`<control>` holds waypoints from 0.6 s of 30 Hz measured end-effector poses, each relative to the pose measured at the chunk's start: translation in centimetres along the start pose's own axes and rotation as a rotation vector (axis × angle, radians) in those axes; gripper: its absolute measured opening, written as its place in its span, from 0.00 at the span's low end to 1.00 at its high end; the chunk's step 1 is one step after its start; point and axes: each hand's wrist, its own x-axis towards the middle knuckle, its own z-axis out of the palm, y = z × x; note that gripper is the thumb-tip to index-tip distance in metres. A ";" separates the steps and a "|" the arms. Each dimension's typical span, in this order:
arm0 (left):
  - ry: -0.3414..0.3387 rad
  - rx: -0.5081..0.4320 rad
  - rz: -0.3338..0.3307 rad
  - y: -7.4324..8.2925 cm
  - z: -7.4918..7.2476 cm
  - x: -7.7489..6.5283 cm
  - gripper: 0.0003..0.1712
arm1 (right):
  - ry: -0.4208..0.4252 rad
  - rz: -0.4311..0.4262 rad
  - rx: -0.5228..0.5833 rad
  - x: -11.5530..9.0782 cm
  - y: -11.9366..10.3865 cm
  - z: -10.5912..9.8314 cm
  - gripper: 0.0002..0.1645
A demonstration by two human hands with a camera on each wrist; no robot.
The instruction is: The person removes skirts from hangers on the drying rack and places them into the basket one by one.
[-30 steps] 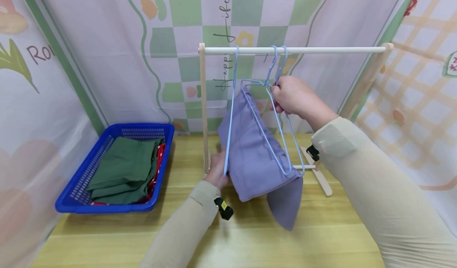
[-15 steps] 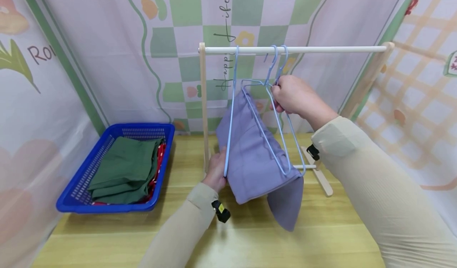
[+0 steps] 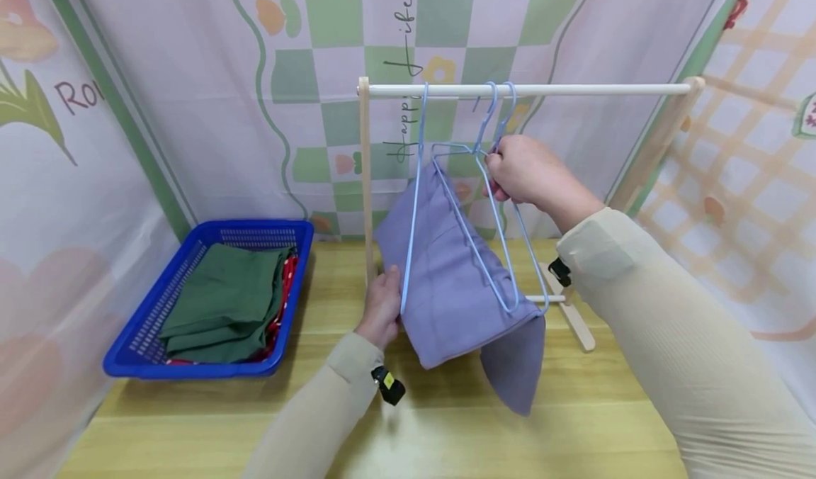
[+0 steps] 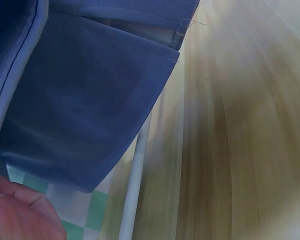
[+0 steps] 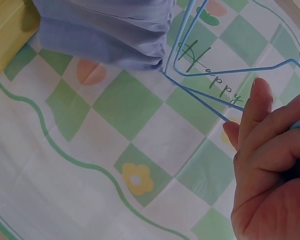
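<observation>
A lavender garment [image 3: 452,273], seamed and hemmed, drapes over the lower bar of a light blue wire hanger [image 3: 530,252]. My right hand [image 3: 525,171] grips this hanger just below its hook, fingers curled round the wire in the right wrist view. At the garment's left edge, my left hand [image 3: 381,305] holds the cloth, its thumb pointing up and its other fingers mostly hidden. The left wrist view shows the garment's loose lower panels [image 4: 90,95] close up, with the fingertips at the cloth's edge.
More blue hangers, a left one [image 3: 416,203] and a middle one [image 3: 464,217], hang from the white rail [image 3: 593,89] of a wooden-ended rack. A blue basket [image 3: 115,367] at the left holds folded green cloth [image 3: 223,302] over red dotted cloth [image 3: 288,280].
My left hand has shifted left and slightly toward me, and the garment's left edge has spread left with it. The right hand stays in place on the hanger.
</observation>
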 end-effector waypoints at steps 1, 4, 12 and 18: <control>0.007 0.001 0.005 0.0 0.0 -0.1 0.17 | -0.001 0.000 0.000 0.0 0.0 0.0 0.23; 0.034 0.012 0.019 0.2 -0.1 -0.4 0.17 | -0.002 0.002 -0.001 0.0 0.1 0.0 0.22; 0.081 0.039 0.067 0.6 -0.2 -1.3 0.20 | -0.006 0.002 -0.009 0.1 0.1 -0.1 0.23; 0.113 0.074 0.117 1.0 -0.3 -2.1 0.19 | -0.005 0.005 -0.002 0.0 0.1 -0.2 0.23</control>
